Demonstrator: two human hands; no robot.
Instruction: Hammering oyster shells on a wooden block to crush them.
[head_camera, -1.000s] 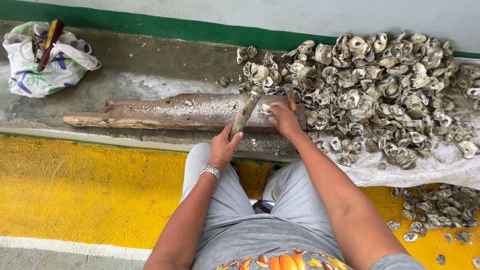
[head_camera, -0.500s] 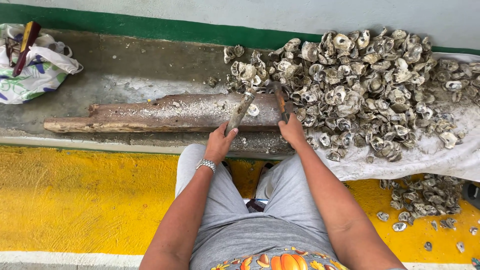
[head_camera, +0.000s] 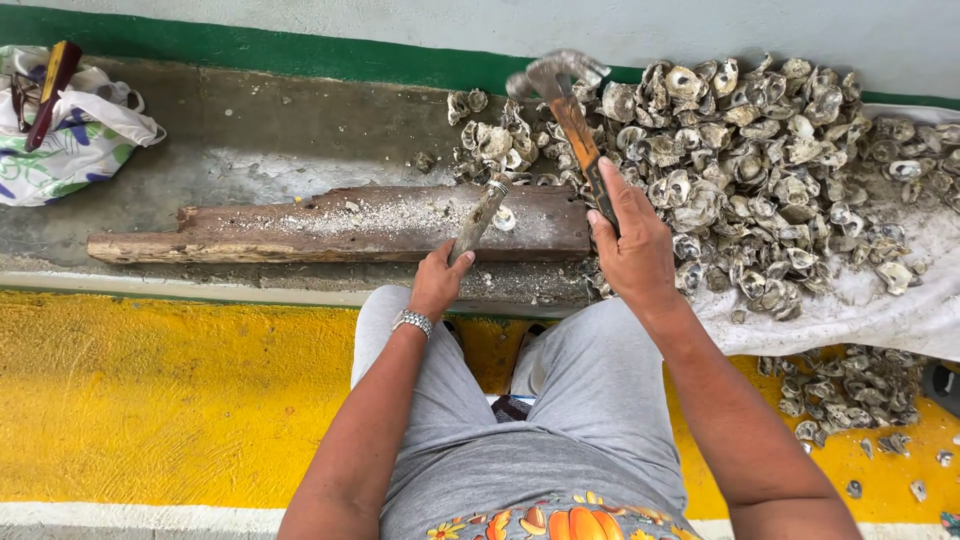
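My left hand (head_camera: 438, 281), with a metal watch on the wrist, grips a long, crusted oyster (head_camera: 478, 217) and holds its far end on a worn wooden plank (head_camera: 300, 225). A small pale shell piece (head_camera: 505, 218) lies on the plank beside that end. My right hand (head_camera: 632, 246) is shut on the handle of a rusty hammer (head_camera: 570, 115), whose head is raised above the plank and blurred. A big heap of oyster shells (head_camera: 760, 170) lies right behind and to the right of the hammer.
The heap rests on a white sheet (head_camera: 900, 310) over a concrete ledge. More loose shells (head_camera: 850, 395) lie on the yellow floor at right. A patterned cloth bag (head_camera: 65, 140) with a red-handled tool sits at far left. My knees in grey shorts are below the plank.
My right hand has lifted the hammer from low beside the oyster to high above the plank. The left hand keeps the oyster pinned on the wood.
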